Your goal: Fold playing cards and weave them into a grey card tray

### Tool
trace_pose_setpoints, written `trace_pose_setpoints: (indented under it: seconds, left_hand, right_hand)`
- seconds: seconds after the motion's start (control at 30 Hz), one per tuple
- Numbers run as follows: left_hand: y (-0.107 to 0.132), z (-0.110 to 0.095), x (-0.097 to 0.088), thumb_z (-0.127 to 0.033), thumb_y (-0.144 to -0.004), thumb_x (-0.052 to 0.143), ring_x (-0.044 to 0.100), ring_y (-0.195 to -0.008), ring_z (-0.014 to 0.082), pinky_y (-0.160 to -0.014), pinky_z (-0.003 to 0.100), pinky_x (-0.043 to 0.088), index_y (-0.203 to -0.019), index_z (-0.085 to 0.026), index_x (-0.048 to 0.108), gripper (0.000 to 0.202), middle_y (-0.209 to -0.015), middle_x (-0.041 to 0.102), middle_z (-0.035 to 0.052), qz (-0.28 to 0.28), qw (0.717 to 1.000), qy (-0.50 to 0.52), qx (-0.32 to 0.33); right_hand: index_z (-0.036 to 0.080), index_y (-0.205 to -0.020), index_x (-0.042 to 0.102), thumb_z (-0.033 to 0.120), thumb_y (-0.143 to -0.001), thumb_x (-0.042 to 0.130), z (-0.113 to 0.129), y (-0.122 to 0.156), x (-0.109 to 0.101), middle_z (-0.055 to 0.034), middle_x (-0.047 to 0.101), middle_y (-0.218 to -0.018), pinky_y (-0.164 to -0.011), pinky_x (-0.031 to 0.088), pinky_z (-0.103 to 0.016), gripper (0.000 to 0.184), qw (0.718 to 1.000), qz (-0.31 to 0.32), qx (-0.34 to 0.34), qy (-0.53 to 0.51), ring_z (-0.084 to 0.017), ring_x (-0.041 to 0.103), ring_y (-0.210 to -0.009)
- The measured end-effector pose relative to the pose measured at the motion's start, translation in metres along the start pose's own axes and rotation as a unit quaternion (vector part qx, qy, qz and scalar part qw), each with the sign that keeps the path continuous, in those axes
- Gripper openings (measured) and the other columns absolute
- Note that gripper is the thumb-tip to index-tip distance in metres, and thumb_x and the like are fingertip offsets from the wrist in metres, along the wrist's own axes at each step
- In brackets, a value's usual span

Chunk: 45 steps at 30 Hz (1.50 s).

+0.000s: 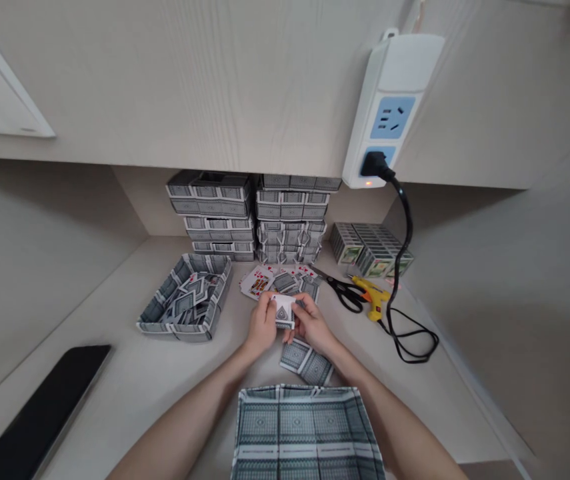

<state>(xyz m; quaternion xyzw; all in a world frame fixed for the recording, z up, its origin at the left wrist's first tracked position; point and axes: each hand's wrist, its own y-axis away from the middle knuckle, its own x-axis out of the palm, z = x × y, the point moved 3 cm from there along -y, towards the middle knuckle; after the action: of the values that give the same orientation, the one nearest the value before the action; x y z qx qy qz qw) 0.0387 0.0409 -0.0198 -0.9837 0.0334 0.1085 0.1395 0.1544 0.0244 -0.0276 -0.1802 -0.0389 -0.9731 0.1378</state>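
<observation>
Between my two hands is a playing card [283, 310] with a large spade on its face, its lower edge apparently folded. My left hand [263, 323] pinches the card's left side with the thumb on top. On the right side, my right hand [312, 325] grips it with thumb and fingers. Just below lie joined cards [307, 362], patterned backs up, partly under my right wrist. Loose playing cards [259, 281], some face up, spread behind my hands. Nearest me stands a box made of cards [307, 427], its patterned wall between my forearms.
A card-built tray [215, 327] holding folded cards sits left. Stacked card boxes [292, 233] and packs of cards [372, 250] stand behind. Scissors [347, 293] and a yellow glue gun [375, 297] lie right, its black cable rising to a power strip [389, 110]. A black slab [45, 413] lies front left.
</observation>
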Motion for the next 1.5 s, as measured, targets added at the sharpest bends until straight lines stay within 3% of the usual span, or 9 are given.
trace_pose_setpoints:
  seconds: [0.77,0.93,1.03,1.13,1.23,1.5]
  left_hand:
    - [-0.001,0.004,0.001,-0.024,-0.077,0.033,0.043,-0.048,0.0083,-0.046,0.019,0.034,-0.077,-0.018,0.046,0.014,-0.057,0.047,-0.0042,0.021,0.998,0.052,-0.024]
    - [-0.002,0.000,0.000,-0.022,-0.075,0.035,0.043,-0.050,0.0089,-0.047,0.019,0.034,-0.073,-0.018,0.047,0.013,-0.058,0.047,-0.0041,0.013,0.999,0.047,-0.014]
    - [-0.002,-0.001,-0.002,-0.022,-0.075,0.035,0.044,-0.052,0.0095,-0.050,0.019,0.035,-0.074,-0.018,0.047,0.013,-0.060,0.049,-0.0036,0.004,0.999,0.044,-0.014]
    - [0.000,-0.001,-0.001,-0.023,-0.075,0.035,0.045,-0.053,0.0100,-0.051,0.020,0.035,-0.074,-0.018,0.047,0.012,-0.060,0.051,-0.0033,0.016,0.999,0.031,-0.018]
    - [0.003,-0.005,0.001,-0.023,-0.075,0.036,0.045,-0.054,0.0106,-0.052,0.021,0.035,-0.073,-0.018,0.048,0.013,-0.059,0.051,-0.0027,0.050,0.999,-0.001,-0.002]
    - [0.004,-0.010,0.001,-0.023,-0.075,0.036,0.045,-0.054,0.0107,-0.053,0.021,0.034,-0.072,-0.018,0.048,0.013,-0.058,0.050,-0.0027,0.082,0.996,-0.010,0.030]
  right_hand:
    - [0.025,-0.085,0.032,0.042,-0.073,0.048,0.001,0.003,0.002,0.0089,0.052,-0.044,-0.034,0.042,-0.026,0.026,1.000,-0.016,-0.001,0.007,-0.016,0.053,-0.036]
    - [0.025,-0.090,0.032,0.036,-0.072,0.046,0.003,0.004,0.001,0.0058,0.057,-0.056,-0.041,0.047,-0.030,0.025,0.997,0.030,0.034,-0.065,-0.016,0.057,-0.043]
    - [0.023,-0.089,0.034,0.043,-0.077,0.039,0.005,0.003,0.000,0.0031,0.059,-0.063,-0.045,0.048,-0.031,0.023,0.990,0.049,0.075,-0.112,-0.015,0.059,-0.047]
    - [0.020,-0.087,0.039,0.054,-0.079,0.029,0.003,0.003,0.000,-0.0001,0.059,-0.060,-0.043,0.047,-0.028,0.037,0.981,0.074,0.130,-0.126,-0.015,0.059,-0.047]
    - [0.014,-0.084,0.046,0.056,-0.079,0.029,-0.001,0.003,0.000,-0.0027,0.058,-0.055,-0.038,0.044,-0.023,0.046,0.975,0.102,0.167,-0.108,-0.015,0.057,-0.044]
    - [0.009,-0.073,0.053,0.049,-0.078,0.041,0.003,0.005,0.001,-0.0030,0.056,-0.045,-0.032,0.036,-0.018,0.042,0.983,0.111,0.132,-0.064,-0.012,0.052,-0.035]
